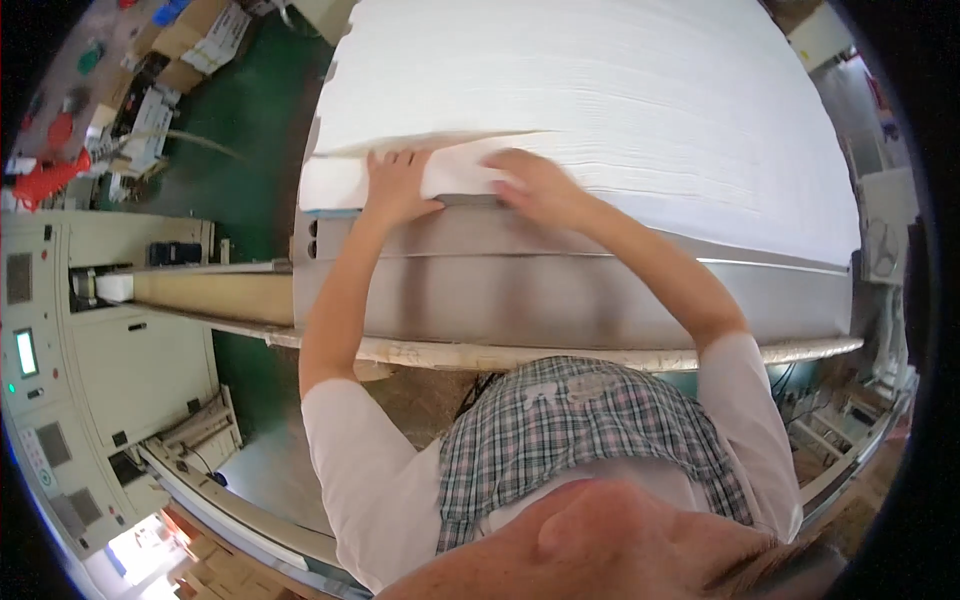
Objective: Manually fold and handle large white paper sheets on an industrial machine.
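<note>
A broad stack of thin white paper sheets, tissue-like (pixel 620 80), lies in front of me with its many layers showing as fine ridges. At its near left edge my left hand (pixel 398 188) grips a white fold, fingers over the top and thumb along the front. To the right of it, my right hand (pixel 545 192) curls round the same near edge, fingers above and thumb below; it is slightly blurred. A loose flap of white paper (pixel 455 168) runs between the two hands. Behind it opens a shadowed gap in the layers.
A grey metal ledge (pixel 480 285) with a pale worn edge (pixel 560 355) lies between the stack and my body. On the left stand a pale control cabinet (pixel 165 370) and a yellowish beam (pixel 215 292). Cardboard boxes (pixel 205 40) sit beyond the green floor (pixel 235 110).
</note>
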Demonstrator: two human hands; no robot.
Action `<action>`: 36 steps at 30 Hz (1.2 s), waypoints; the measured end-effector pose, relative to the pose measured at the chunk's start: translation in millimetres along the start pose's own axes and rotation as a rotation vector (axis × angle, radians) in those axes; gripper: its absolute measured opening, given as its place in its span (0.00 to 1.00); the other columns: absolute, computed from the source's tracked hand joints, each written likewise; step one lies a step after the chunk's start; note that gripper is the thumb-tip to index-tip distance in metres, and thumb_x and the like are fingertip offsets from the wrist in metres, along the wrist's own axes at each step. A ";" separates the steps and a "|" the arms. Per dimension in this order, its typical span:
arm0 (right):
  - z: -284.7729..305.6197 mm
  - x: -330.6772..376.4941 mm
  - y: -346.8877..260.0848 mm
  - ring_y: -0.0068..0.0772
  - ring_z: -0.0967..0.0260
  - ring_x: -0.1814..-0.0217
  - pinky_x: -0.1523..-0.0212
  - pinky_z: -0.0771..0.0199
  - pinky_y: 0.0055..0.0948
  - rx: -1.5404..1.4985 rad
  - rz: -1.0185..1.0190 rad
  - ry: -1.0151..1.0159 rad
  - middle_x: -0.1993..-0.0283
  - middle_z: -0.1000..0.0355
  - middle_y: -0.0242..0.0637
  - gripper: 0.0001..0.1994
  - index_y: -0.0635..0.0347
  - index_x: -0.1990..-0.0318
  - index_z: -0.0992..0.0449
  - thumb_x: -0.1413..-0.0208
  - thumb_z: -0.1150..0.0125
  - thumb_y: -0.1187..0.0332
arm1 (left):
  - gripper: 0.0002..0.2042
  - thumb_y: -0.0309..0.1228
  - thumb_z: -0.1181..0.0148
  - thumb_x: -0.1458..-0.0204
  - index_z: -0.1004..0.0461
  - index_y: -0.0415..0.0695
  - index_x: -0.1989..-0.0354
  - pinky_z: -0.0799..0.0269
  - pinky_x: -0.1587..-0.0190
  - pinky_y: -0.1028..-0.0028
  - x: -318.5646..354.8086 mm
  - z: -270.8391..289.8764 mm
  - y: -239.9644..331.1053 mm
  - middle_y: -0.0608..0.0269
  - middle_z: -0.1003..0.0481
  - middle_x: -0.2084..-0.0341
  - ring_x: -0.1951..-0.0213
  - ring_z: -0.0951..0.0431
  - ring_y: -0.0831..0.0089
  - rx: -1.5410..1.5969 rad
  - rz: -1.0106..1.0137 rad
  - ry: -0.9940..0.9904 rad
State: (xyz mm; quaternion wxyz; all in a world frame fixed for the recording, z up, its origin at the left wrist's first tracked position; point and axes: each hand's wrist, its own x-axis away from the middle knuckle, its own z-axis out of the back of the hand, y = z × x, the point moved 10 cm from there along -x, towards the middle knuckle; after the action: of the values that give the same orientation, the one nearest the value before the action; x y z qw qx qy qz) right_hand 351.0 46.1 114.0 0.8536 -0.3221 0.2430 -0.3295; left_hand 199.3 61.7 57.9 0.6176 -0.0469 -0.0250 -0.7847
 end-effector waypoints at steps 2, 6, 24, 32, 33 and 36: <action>-32.1 -30.2 -12.2 0.47 0.41 0.47 0.47 0.41 0.38 0.194 0.209 0.007 0.51 0.36 0.52 0.23 0.67 0.51 0.36 0.50 0.47 0.58 | 0.40 0.47 0.32 0.74 0.41 0.49 0.48 0.55 0.45 0.44 7.0 -5.3 6.6 0.59 0.35 0.53 0.49 0.37 0.59 0.008 -0.011 0.055; -17.0 -26.8 55.7 0.43 0.40 0.47 0.48 0.41 0.40 0.400 -0.003 -0.115 0.52 0.35 0.48 0.27 0.63 0.50 0.36 0.51 0.49 0.50 | 0.40 0.47 0.32 0.75 0.38 0.48 0.48 0.55 0.45 0.48 -2.9 5.3 18.0 0.57 0.34 0.53 0.48 0.38 0.58 0.012 0.041 0.084; 458.2 455.9 418.0 0.41 0.46 0.41 0.51 0.35 0.45 0.950 -1.010 -0.513 0.44 0.42 0.37 0.44 0.45 0.44 0.42 0.78 0.29 0.69 | 0.45 0.33 0.30 0.74 0.49 0.55 0.42 0.53 0.47 0.42 -26.3 -41.0 -26.4 0.63 0.48 0.43 0.40 0.52 0.54 -0.217 0.447 -0.312; 514.1 524.1 426.0 0.47 0.50 0.40 0.40 0.51 0.41 0.980 -1.003 0.016 0.47 0.41 0.41 0.32 0.52 0.50 0.37 0.70 0.38 0.79 | 0.30 0.34 0.37 0.62 0.40 0.51 0.47 0.47 0.48 0.48 -13.0 -32.5 -29.5 0.58 0.43 0.46 0.41 0.49 0.53 -0.225 0.433 -0.202; 513.6 518.0 418.8 0.47 0.51 0.39 0.40 0.53 0.41 0.992 -0.914 0.089 0.47 0.40 0.42 0.30 0.52 0.51 0.37 0.69 0.40 0.79 | 0.28 0.35 0.39 0.61 0.39 0.50 0.48 0.51 0.46 0.50 -6.9 -34.9 -32.9 0.60 0.42 0.46 0.42 0.49 0.54 -0.154 0.360 -0.075; 521.0 543.2 431.7 0.47 0.50 0.40 0.40 0.54 0.41 1.053 -0.736 0.244 0.49 0.39 0.44 0.26 0.56 0.53 0.35 0.67 0.47 0.81 | 0.24 0.36 0.43 0.59 0.36 0.46 0.50 0.54 0.43 0.57 -1.1 -20.3 -32.5 0.56 0.38 0.50 0.43 0.47 0.53 0.031 0.347 0.124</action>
State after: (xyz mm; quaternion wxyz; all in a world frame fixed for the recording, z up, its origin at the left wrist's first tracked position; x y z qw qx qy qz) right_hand 1214.1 106.9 48.9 0.6949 0.1164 0.0179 -0.7094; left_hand 167.1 68.5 38.2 0.7448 0.0075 0.0094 -0.6671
